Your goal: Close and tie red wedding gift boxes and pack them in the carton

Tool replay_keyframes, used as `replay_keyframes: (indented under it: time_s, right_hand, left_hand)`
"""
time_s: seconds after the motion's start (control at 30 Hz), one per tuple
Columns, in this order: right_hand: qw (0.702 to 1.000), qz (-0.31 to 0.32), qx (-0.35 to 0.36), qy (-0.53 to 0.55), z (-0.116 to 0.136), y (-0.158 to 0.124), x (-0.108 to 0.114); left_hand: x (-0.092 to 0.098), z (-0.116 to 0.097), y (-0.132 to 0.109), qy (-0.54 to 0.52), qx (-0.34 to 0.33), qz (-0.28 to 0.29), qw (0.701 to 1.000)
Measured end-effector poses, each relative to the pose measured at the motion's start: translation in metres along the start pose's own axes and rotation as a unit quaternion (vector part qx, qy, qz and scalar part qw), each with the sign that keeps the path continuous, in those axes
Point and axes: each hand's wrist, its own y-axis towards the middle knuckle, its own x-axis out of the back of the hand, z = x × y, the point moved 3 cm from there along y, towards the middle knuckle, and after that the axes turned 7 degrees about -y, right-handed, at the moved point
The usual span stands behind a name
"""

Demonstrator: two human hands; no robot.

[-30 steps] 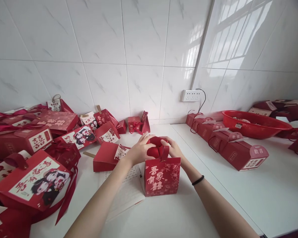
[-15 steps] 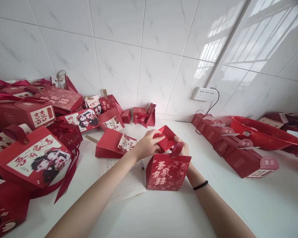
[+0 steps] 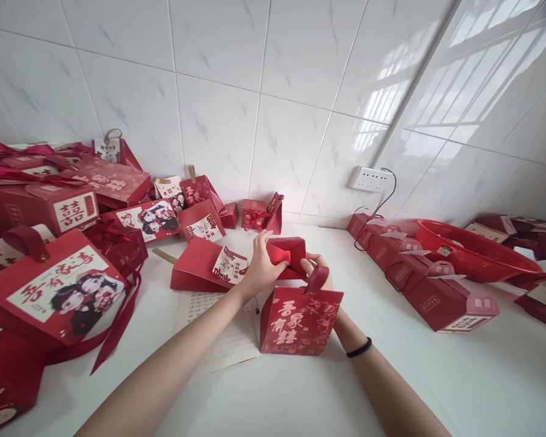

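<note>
In the head view, your left hand (image 3: 262,264) is pinching the open red paper box (image 3: 293,250) between thumb and fingers, your right hand (image 3: 322,271) gripping its right edge. You're holding it just behind the upright, strap-handled red gift box (image 3: 300,323) standing on the white table (image 3: 273,400).

I watch through a single camera on the person's head, looking forward and down over the counter (image 3: 273,397) towards the tiled wall (image 3: 218,121), close enough that the left hand (image 3: 260,270) and right hand (image 3: 317,260) show clearly just below centre.
</note>
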Motion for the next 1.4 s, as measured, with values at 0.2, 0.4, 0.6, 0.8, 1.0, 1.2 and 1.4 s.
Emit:
replay_keyframes:
  time_s: [0.2,0.4,0.6,0.8,1.0,1.2,1.4]
  right_hand:
    - [0.998,0.026,-0.041,0.03,-0.007,0.003,-0.002]
    - [0.998,0.028,-0.057,0.026,-0.007,0.0,-0.004]
    - [0.997,0.039,-0.066,0.03,-0.003,-0.002,-0.003]
    - [0.994,0.069,-0.077,0.036,-0.004,-0.001,-0.003]
    - [0.994,0.078,-0.066,0.029,-0.002,0.0,-0.001]
    - [0.997,0.061,-0.05,0.005,-0.003,0.005,0.001]
    - [0.997,0.066,-0.05,-0.005,-0.006,0.007,0.002]
  left_hand:
    - [0.002,0.0,0.001,-0.017,0.06,0.061,0.996]
    - [0.005,0.004,0.004,-0.009,0.042,0.092,0.995]
    - [0.005,0.002,0.006,-0.006,0.052,0.093,0.994]
    - [0.005,0.0,0.006,-0.004,0.053,0.086,0.995]
    - [0.007,0.0,0.006,-0.014,0.065,0.088,0.994]
    - [0.01,0.002,0.006,-0.034,0.062,0.1,0.992]
    - [0.012,-0.002,0.006,-0.068,0.103,0.098,0.987]
